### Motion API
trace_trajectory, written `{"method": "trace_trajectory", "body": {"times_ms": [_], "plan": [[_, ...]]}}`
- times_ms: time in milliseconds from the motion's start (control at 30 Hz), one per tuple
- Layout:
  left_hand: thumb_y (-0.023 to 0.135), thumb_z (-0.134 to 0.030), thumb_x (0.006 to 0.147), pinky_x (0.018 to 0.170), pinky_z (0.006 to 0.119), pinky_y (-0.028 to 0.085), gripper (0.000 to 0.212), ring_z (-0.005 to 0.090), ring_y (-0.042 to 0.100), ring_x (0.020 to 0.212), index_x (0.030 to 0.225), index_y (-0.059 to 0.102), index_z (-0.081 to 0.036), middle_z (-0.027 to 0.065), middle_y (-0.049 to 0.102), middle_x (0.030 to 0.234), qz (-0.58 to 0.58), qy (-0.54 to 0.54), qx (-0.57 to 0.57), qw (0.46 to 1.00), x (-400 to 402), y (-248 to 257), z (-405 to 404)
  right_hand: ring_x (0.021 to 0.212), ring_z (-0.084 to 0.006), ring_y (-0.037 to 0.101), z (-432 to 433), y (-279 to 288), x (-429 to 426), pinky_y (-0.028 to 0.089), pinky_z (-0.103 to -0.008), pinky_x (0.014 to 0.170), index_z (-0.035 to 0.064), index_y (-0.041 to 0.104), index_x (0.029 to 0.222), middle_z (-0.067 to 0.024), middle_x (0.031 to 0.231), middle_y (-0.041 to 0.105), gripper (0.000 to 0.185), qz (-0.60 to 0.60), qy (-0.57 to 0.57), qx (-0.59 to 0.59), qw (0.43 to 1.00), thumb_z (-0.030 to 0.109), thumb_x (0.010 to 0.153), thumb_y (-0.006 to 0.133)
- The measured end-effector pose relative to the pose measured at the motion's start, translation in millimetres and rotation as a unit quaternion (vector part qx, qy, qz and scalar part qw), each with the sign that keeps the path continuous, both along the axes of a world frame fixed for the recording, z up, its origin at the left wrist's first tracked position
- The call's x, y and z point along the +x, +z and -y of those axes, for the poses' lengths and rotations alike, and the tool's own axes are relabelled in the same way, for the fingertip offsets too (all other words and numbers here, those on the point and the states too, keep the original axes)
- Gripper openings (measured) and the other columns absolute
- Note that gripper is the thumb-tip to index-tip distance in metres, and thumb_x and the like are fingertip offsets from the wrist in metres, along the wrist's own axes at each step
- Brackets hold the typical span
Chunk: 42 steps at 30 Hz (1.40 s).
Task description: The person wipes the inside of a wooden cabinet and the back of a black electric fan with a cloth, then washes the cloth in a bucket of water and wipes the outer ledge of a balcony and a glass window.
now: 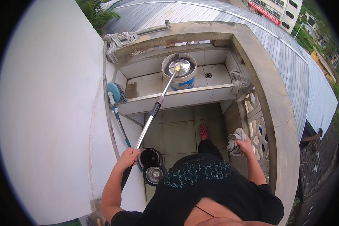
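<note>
My left hand point(128, 158) is closed around the metal handle of a mop point(145, 130) at lower left. The handle slants up and away to the mop's round metal head point(179, 67), which sits inside a white plastic bucket point(194, 74) with dark mop strands around it. That bucket stands in a white-tiled trough sink point(147, 84). On the right, my right hand point(245, 145) grips a bunched grey cloth point(235, 142), held near the openwork blocks of the balcony wall.
A black spin-mop bucket point(150, 157) stands on the tiled floor by my left hand. A blue mop point(113, 91) leans at the white wall. Rags hang on the sink's right corner point(240, 83) and on a pipe point(155, 29). A concrete parapet point(282, 121) runs along the right.
</note>
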<state>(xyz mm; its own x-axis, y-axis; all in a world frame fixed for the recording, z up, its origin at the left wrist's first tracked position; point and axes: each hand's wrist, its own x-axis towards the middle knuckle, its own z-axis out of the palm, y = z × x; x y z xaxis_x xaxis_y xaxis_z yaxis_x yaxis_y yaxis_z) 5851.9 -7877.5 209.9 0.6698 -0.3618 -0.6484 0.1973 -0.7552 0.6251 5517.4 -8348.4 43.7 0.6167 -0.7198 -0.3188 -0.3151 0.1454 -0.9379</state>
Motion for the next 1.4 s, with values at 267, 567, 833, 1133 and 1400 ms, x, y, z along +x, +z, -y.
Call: {"method": "trace_trajectory", "body": {"times_ms": [267, 567, 833, 1133, 1400], "plan": [[0.075, -0.028, 0.078, 0.058, 0.035, 0.043, 0.03, 0.0216, 0.055, 0.059, 0.092, 0.065, -0.004, 0.0117, 0.057, 0.063, 0.212, -0.033, 0.294, 0.931, 81, 174, 41, 0.094, -0.017, 0.062, 115, 85, 335, 0.049, -0.0303, 0.084, 0.0027, 0.057, 0.121, -0.0066, 0.103, 0.065, 0.056, 0.143, 0.148, -0.088, 0.975, 0.01, 0.067, 0.071], [0.078, -0.015, 0.069, 0.061, 0.036, 0.045, 0.026, 0.0261, 0.058, 0.062, 0.093, 0.069, -0.008, 0.01, 0.063, 0.068, 0.207, -0.027, 0.383, 0.9, 141, 252, 157, 0.105, -0.0417, 0.056, 111, 0, 583, 0.047, -0.0469, 0.092, 0.0147, 0.056, 0.127, -0.0218, 0.115, 0.056, 0.063, -0.14, 0.54, -0.41, 0.722, 0.027, 0.067, 0.071], [0.062, 0.002, 0.066, 0.059, 0.042, 0.042, 0.018, 0.0285, 0.055, 0.068, 0.076, 0.052, -0.008, 0.009, 0.055, 0.071, 0.418, -0.262, 0.406, 0.769, 213, 186, 250, 0.123, -0.0382, 0.049, 127, -93, 619, 0.044, -0.046, 0.099, 0.0123, 0.048, 0.134, -0.025, 0.129, 0.052, 0.071, -0.221, 0.596, -0.3, 0.712, 0.031, 0.07, 0.073], [0.063, -0.012, 0.079, 0.065, 0.038, 0.054, 0.01, 0.026, 0.068, 0.076, 0.086, 0.063, -0.006, 0.0107, 0.066, 0.081, 0.34, -0.31, 0.335, 0.823, 262, -56, 385, 0.105, -0.0392, 0.06, 145, -41, 624, 0.048, -0.0459, 0.09, 0.0078, 0.062, 0.112, -0.0222, 0.117, 0.059, 0.034, -0.193, 0.598, -0.386, 0.675, 0.019, 0.081, 0.055], [0.059, -0.013, 0.083, 0.074, 0.045, 0.053, 0.015, 0.0373, 0.066, 0.08, 0.092, 0.059, -0.001, 0.0174, 0.066, 0.086, 0.259, -0.266, 0.278, 0.886, 258, 21, 324, 0.099, -0.0351, 0.06, 210, 47, 641, 0.05, -0.0451, 0.081, 0.014, 0.064, 0.108, -0.0134, 0.108, 0.058, 0.031, -0.092, 0.399, -0.475, 0.779, 0.011, 0.078, 0.055]]}}
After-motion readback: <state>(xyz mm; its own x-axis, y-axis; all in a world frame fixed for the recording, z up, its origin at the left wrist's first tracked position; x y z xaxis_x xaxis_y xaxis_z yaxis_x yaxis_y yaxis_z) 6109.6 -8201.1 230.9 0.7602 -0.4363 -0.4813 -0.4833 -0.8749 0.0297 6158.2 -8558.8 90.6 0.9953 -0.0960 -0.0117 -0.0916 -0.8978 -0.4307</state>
